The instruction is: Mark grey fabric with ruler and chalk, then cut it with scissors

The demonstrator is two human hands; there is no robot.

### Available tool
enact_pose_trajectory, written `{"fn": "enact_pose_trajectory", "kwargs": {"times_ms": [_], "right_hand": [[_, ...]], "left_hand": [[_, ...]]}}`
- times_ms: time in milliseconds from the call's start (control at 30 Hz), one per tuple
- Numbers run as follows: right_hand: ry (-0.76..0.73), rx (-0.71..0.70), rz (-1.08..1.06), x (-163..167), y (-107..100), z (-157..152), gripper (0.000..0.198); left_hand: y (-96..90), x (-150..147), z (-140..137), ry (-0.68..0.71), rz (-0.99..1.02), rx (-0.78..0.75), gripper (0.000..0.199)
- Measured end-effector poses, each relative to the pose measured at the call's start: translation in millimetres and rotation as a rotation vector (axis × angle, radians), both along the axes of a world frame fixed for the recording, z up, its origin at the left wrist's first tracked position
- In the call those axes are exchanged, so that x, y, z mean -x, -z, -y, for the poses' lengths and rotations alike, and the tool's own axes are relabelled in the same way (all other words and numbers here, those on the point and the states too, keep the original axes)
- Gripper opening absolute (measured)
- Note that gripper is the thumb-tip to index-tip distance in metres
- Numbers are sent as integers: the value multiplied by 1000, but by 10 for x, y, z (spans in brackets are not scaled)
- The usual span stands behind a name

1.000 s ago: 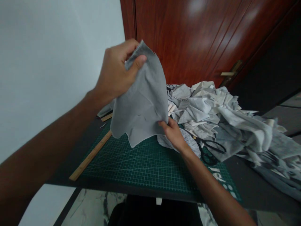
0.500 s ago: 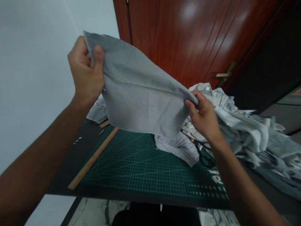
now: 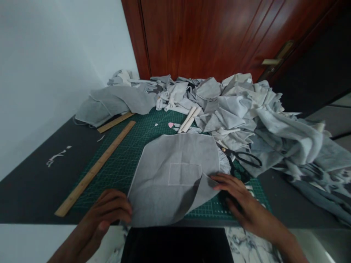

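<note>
Green gridded cutting mat (image 3: 117,171) carries grey cloth panel (image 3: 156,193) across its near edge, right corner raised. Left hand (image 3: 102,215): fingers loosely curled at panel edge. Right hand (image 3: 242,201): fingers half spread at raised corner. Both grips: indeterminate.

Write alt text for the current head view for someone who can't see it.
Grey cloth spread over a green mat, the left hand at its left edge and the right hand at its near right corner, which is turned up. A ruler lies to the left, scissors to the right, and a heap of fabric behind, before a reddish door.
</note>
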State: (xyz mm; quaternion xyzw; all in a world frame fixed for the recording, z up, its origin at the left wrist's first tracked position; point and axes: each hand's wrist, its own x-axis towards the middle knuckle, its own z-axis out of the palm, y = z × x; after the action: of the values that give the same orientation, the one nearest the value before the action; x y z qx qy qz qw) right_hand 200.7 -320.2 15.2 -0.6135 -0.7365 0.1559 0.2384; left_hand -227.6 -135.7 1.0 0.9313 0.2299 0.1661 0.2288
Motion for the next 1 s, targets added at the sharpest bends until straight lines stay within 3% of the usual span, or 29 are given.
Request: {"fn": "enact_pose_trajectory", "kwargs": {"times_ms": [67,133,233,333,433,633,867,1000], "right_hand": [[84,-20,-26,129,14,70,44],[163,-70,-65,295,26,74,38],[213,-184,-185,520,71,10,28],[251,-247,-275,634,110,-67,25],[256,-164,-291,653,106,-123,22],[248,-91,-293,625,70,-203,19],[300,-95,-249,642,118,-224,22],[329,-80,-239,679,138,-247,26]], "left_hand": [[15,-110,98,-69,74,48,73],[-56,-323,140,-82,130,53,54],[-224,-774,118,1,154,-28,31],[-300,-1203,69,50,114,-77,28],[-199,-1463,62,26,56,-137,30],[103,-1582,103,-40,33,-161,39],[142,-1608,93,-181,-8,-202,54],[182,-1629,72,-361,-32,-206,65]]}}
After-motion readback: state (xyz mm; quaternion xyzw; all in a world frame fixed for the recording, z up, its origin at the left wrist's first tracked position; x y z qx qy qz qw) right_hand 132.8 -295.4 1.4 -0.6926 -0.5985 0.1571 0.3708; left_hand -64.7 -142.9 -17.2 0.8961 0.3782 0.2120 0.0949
